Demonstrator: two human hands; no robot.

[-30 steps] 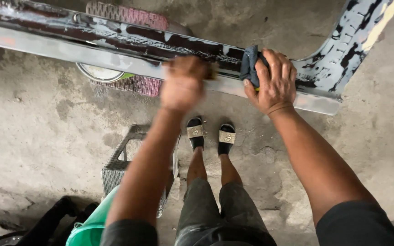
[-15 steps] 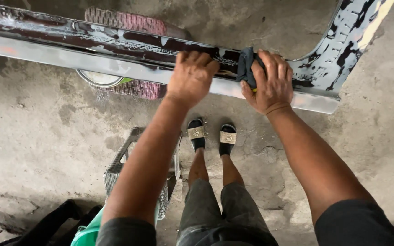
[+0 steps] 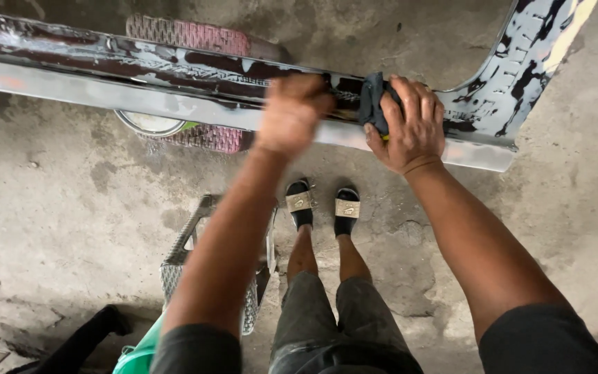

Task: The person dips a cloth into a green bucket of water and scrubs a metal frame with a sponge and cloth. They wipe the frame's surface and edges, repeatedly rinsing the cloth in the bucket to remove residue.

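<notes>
No packages, labels, signs or screens visible.

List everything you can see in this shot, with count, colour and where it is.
Long panel: one, dark with peeling paint and bare grey metal, across the top, curving up at the right end.
Cloth: one, dark blue, on the panel under the right hand.
Woven basket: one, pink, behind the panel.
Bowl: one, pale, below the panel on the left.
Mesh crate: one, grey, on the floor by the left arm.
Green thing: one, bottom edge; kind unclear.
Concrete floor: grey, stained.
Sandals: two, black with tan straps, centre.
Left hand: blurred, on the panel.
Right hand: gripping the cloth.
</notes>
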